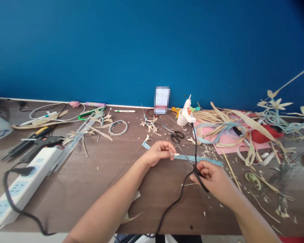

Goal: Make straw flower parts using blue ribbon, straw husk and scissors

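Note:
My left hand (159,152) is closed in a pinch on a short pale strip (176,154) at mid-table. My right hand (212,177) is closed round the black handles of a pair of scissors (197,172), whose thin blades point up toward the strip. Under both hands lies a long light-blue strip (190,158). A black cord (195,141) runs past my right hand up to the white glue gun (186,113) standing near the wall.
A second pair of black scissors (176,135) lies behind my hands. A white power strip (22,184) and dark tools (32,141) sit at the left. Dried leaf strips, pink paper (228,140) and a red object (262,135) crowd the right. Scraps litter the brown table (96,182).

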A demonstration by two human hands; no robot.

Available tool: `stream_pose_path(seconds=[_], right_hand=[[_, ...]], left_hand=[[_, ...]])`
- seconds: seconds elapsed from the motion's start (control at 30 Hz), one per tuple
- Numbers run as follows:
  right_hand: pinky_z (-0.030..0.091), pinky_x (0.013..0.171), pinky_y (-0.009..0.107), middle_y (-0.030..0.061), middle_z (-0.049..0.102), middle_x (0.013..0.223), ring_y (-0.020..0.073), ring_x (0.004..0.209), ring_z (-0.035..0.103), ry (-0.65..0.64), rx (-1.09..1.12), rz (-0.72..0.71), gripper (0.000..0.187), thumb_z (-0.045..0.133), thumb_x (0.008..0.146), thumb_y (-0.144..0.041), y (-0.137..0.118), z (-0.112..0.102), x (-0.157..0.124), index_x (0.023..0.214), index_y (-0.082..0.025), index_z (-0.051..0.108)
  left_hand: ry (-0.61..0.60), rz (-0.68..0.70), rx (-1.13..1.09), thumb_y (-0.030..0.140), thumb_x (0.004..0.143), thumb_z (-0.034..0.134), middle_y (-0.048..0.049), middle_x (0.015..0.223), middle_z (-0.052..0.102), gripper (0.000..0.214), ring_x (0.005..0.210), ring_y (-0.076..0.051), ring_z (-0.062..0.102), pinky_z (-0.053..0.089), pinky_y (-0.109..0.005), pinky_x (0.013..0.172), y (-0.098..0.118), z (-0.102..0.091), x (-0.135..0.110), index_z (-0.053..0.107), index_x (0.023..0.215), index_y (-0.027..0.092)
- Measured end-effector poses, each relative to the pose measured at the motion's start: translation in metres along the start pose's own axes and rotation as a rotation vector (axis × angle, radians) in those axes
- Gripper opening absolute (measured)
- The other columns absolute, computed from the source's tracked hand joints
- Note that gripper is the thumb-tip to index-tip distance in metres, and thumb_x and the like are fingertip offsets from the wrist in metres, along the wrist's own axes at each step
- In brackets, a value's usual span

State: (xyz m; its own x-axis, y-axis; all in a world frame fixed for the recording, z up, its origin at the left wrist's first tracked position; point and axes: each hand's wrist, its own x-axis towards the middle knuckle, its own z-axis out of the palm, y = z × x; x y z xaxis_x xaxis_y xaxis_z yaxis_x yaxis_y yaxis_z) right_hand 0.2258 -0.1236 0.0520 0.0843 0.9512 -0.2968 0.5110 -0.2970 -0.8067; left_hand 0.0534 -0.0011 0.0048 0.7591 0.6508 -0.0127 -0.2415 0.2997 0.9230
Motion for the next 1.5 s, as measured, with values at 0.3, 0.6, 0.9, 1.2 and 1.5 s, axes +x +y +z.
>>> stream_pose_path(seconds=[0.3, 0.6, 0.9, 1.2, 1.5], right_hand=[[0.033, 0.048, 0.02, -0.0069, 0.045, 0.052, 0.0091, 0.05, 0.042, -0.122, -0.087, 0.022, 0.023, 0.062, 0.063, -0.035, 0.002, -0.019, -0.007, 0.062, -0.02, 0.045], [0.03, 0.044, 0.019, -0.0073, 0.043, 0.048, 0.0085, 0.046, 0.039, -0.119, -0.149, 0.025, 0.027, 0.061, 0.064, -0.04, 0.015, -0.024, -0.011, 0.061, -0.019, 0.045], [0.023, 0.042, 0.019, -0.0088, 0.037, 0.044, 0.0073, 0.043, 0.032, -0.123, -0.182, 0.069, 0.028, 0.061, 0.063, -0.039, 0.007, -0.026, -0.012, 0.057, -0.019, 0.043], [0.021, 0.042, 0.019, -0.0094, 0.034, 0.044, 0.0072, 0.043, 0.03, -0.095, -0.165, 0.063, 0.028, 0.061, 0.064, -0.037, 0.008, -0.024, -0.012, 0.058, -0.02, 0.04], [0.026, 0.045, 0.019, -0.008, 0.04, 0.047, 0.0082, 0.046, 0.036, -0.095, -0.238, 0.015, 0.027, 0.061, 0.065, -0.04, 0.014, -0.025, -0.011, 0.061, -0.02, 0.043]], left_hand=[[0.013, -0.049, 0.009, 0.025, 0.056, 0.069, 0.0, 0.052, 0.057, 0.018, 0.046, -0.006, 0.045, 0.028, -0.018, 0.044, -0.002, -0.001, 0.001, 0.06, 0.063, 0.011], [0.006, -0.105, -0.027, 0.026, 0.054, 0.07, -0.0009, 0.051, 0.058, 0.022, 0.038, -0.002, 0.035, 0.016, -0.018, 0.037, -0.003, -0.003, 0.001, 0.057, 0.063, 0.01], [-0.016, -0.124, -0.048, 0.024, 0.054, 0.07, -0.0009, 0.052, 0.058, 0.021, 0.038, -0.002, 0.035, 0.017, -0.016, 0.036, -0.003, -0.003, 0.001, 0.058, 0.064, 0.01], [-0.001, -0.07, -0.071, 0.021, 0.059, 0.068, -0.0014, 0.055, 0.06, 0.016, 0.036, -0.002, 0.041, 0.027, -0.014, 0.033, -0.006, -0.002, 0.002, 0.058, 0.062, 0.01], [-0.046, -0.129, -0.109, 0.021, 0.058, 0.069, -0.0064, 0.066, 0.065, 0.019, 0.052, -0.009, 0.056, 0.044, -0.015, 0.038, -0.005, -0.002, 0.001, 0.055, 0.061, 0.009]])
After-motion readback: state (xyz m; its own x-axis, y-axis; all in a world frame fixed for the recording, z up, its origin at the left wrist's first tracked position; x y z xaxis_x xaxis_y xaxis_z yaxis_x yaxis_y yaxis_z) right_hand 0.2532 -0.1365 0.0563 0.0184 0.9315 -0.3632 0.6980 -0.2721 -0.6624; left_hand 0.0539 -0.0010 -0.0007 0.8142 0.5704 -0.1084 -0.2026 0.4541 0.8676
